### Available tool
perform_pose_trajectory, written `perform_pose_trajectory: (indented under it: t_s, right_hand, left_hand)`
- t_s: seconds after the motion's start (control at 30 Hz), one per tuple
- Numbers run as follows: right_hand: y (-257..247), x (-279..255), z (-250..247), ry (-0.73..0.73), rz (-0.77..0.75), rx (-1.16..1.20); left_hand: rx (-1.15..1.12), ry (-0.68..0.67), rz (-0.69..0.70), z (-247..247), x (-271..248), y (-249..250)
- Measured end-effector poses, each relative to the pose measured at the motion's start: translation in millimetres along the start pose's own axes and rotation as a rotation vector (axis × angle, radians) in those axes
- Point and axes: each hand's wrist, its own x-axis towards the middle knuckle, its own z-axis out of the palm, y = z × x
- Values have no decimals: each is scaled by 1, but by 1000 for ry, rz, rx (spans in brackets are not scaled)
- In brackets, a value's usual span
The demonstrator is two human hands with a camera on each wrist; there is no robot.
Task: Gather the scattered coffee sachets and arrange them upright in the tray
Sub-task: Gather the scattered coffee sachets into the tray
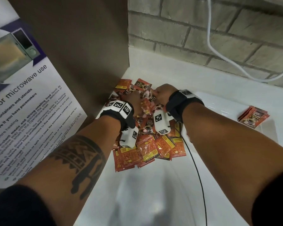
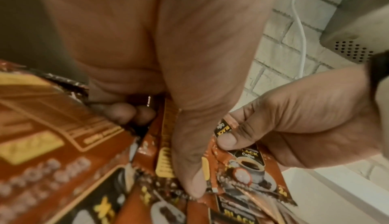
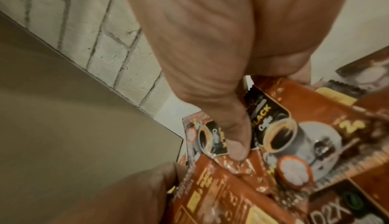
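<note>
A pile of orange-brown coffee sachets (image 1: 147, 147) lies on the white counter against a brown panel. Both hands are in the far part of the pile, close together. My left hand (image 1: 135, 101) grips a bunch of sachets (image 2: 164, 159), with its thumb (image 2: 189, 177) pressed on them and its fingers (image 2: 126, 112) curled behind. My right hand (image 1: 163, 92) pinches a black-coffee sachet (image 3: 280, 132) under its thumb (image 3: 235, 144). A clear tray (image 1: 268, 129) stands to the right and holds a small stack of sachets (image 1: 253, 117) that leans at its far end.
The brown panel (image 1: 80, 54) with a microwave poster (image 1: 23, 103) closes off the left side. A brick wall (image 1: 203, 30) runs along the back, with a white cable (image 1: 219, 51) hanging down it. A black wire (image 1: 198, 168) trails from my right wrist across the counter.
</note>
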Motion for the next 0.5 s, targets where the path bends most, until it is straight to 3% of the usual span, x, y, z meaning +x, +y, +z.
perform_pose_trajectory:
  t_s: [0.23,0.5]
  right_hand:
    - [17,-20,-32,234,65,265]
    - [50,-74,-64,433,25,681]
  left_hand:
    - [-14,-27,-15,-2,4,-3]
    - [204,-20,-2,-9,1,9]
